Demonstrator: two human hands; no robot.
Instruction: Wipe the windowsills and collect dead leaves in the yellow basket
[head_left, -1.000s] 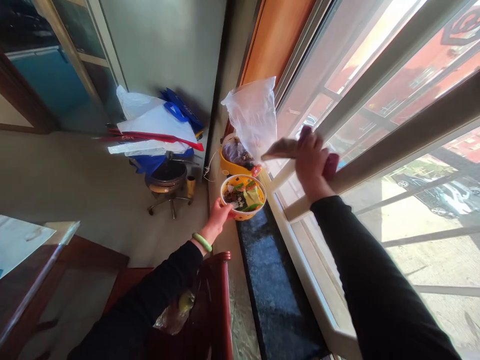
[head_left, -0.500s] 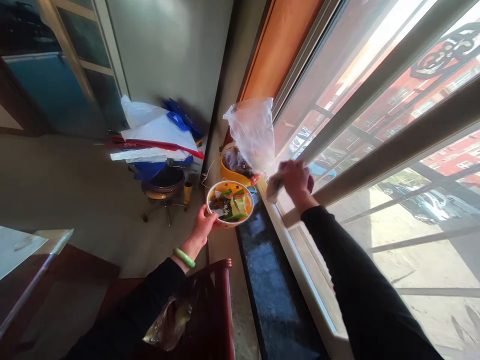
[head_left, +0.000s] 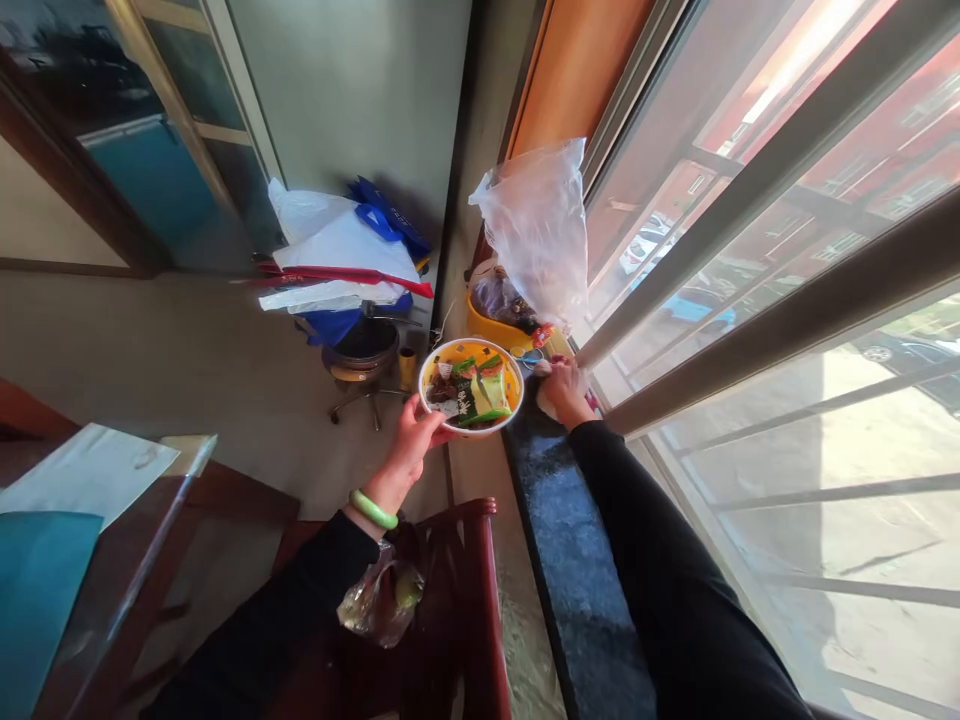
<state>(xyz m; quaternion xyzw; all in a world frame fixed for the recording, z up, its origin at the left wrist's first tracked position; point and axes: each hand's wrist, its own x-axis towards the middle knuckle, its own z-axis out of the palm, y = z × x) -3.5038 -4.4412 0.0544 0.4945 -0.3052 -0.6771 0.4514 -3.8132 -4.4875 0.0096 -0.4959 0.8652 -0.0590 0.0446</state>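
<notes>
My left hand [head_left: 414,438], with a green bangle on the wrist, grips the near-left rim of a round yellow bowl with a white rim [head_left: 511,405]. Inside the bowl lie green and dark snack packets [head_left: 480,388]. On the far part of the dark stone sill, my right hand [head_left: 566,390] is closed over a crumpled pale cloth [head_left: 547,400], mostly hidden under the fingers. Just beyond it stands a yellow container [head_left: 487,327] with dark bagged contents, and a clear plastic bag [head_left: 540,230] rises beside that against the window.
The dark window sill [head_left: 577,590] runs along the barred window. Below my left arm is a dark red chair [head_left: 480,590] bearing a clear bag [head_left: 382,600]. A stool [head_left: 360,365] piled with bags stands by the wall. A table with papers [head_left: 112,465] is at left.
My right hand has come down from the window frame onto the sill with the cloth. The view has shifted; my left hand still holds the bowl.
</notes>
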